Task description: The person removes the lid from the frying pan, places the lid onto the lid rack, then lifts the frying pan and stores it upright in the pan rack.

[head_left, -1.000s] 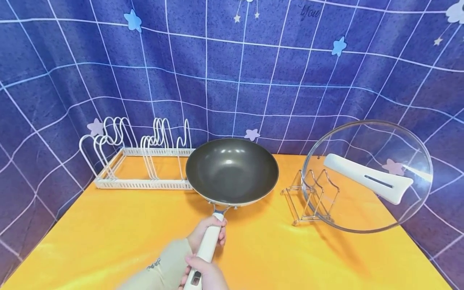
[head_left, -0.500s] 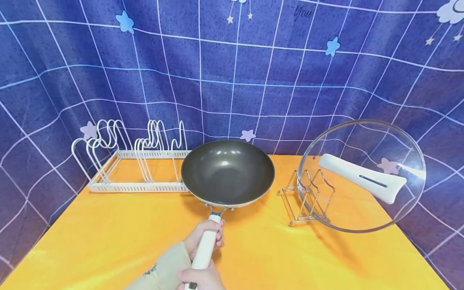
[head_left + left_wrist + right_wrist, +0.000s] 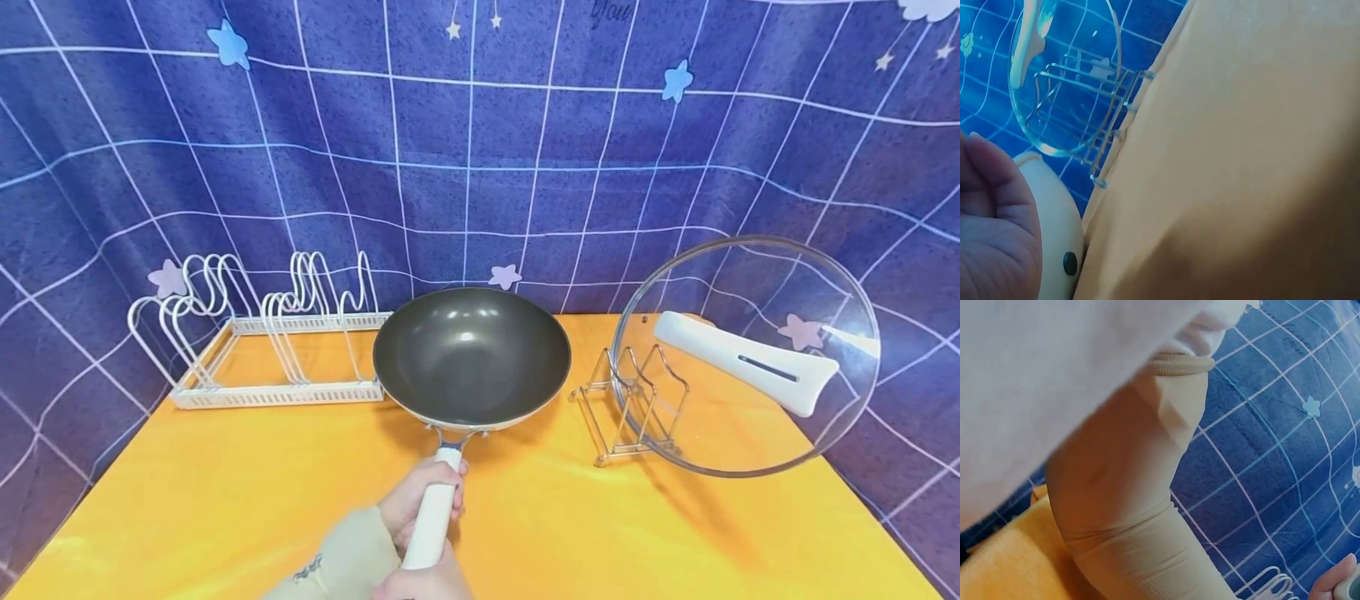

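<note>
A wok (image 3: 471, 358) with a dark inside and a pale rim is in the middle of the head view, its mouth tipped toward me. Its white handle (image 3: 431, 521) points down toward me. My left hand (image 3: 420, 496) grips the handle just below the metal neck. Lower down, my right hand (image 3: 427, 579) holds the handle's end, partly cut off by the frame edge. In the left wrist view, my left hand (image 3: 997, 225) lies beside the wok's cream outer side (image 3: 1057, 212). A beige sleeve (image 3: 1129, 481) fills much of the right wrist view.
On the left stands a white wire rack (image 3: 277, 396), its right end close to the wok. At right, a small metal lid stand (image 3: 637, 450) holds a large glass lid (image 3: 750, 450) with a white handle. A blue curtain (image 3: 525, 200) backs the yellow table (image 3: 225, 475).
The rack, lid and curtain have shifted slightly left in the head view. Both hands keep their hold on the handle, and the slot at its end is now out of sight.
</note>
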`<state>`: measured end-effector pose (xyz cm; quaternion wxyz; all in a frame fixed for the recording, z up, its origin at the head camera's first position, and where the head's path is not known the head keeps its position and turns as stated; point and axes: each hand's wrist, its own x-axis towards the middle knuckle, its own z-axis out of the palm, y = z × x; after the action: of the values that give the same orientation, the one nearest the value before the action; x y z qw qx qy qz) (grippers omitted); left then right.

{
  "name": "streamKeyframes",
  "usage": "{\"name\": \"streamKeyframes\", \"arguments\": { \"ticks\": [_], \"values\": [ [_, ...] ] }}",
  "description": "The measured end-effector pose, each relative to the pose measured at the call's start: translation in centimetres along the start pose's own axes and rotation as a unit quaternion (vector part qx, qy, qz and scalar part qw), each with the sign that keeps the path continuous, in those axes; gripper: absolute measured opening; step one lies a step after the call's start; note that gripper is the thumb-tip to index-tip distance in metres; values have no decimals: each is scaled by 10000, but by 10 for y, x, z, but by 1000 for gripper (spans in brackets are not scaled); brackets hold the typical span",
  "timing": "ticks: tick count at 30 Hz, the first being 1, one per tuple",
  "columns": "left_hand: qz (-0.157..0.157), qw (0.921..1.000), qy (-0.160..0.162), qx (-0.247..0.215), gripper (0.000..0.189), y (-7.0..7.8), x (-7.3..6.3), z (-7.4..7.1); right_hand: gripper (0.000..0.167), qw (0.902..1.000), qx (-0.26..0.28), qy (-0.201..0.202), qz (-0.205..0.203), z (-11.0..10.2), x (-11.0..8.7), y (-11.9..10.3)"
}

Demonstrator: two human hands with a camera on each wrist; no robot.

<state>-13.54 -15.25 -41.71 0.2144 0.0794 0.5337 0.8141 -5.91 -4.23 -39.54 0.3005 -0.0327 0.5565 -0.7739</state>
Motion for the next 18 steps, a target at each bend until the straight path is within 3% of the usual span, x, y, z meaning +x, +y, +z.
{"name": "streamKeyframes", "arguments": {
  "ticks": [6,11,18],
  "values": [
    [341,9989,201,266,9,5,8,4,43,9996,198,-173,-46,-8,-1,-8],
    [552,9968,189,541,10,10,14,2,47,9971,372,-610,-252,-16,4,-10],
    [564,9968,221,526,11,15,22,-2,48,9918,527,-1133,-266,-27,13,-10]
  ]
}}
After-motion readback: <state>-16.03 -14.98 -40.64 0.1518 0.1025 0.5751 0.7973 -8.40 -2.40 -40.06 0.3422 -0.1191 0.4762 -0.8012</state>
